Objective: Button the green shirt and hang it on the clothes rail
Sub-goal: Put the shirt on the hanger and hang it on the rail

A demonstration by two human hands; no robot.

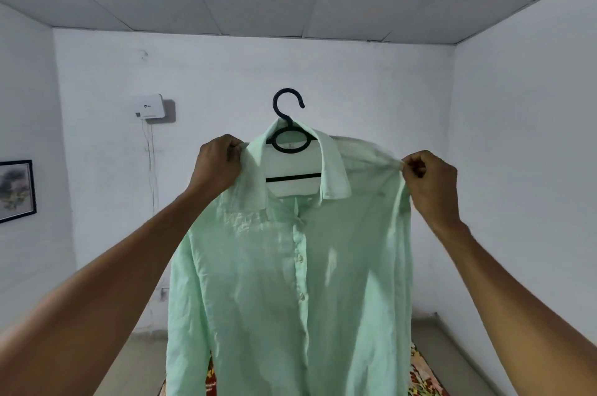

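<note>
The pale green shirt (pixel 290 282) hangs in the air in front of me on a black hanger (pixel 288 124), whose hook stands free above the collar. Its front placket looks buttoned below the open collar. My left hand (pixel 219 166) grips the shirt's left shoulder beside the collar. My right hand (pixel 429 182) pinches the fabric at the right shoulder seam. Both arms are raised and stretched forward. No clothes rail shows in this view.
White walls and a tiled ceiling surround me. A white box (pixel 151 108) with hanging wires is fixed on the far wall, and a framed picture (pixel 16 190) hangs at the left. Patterned cloth (pixel 420 379) lies below the shirt.
</note>
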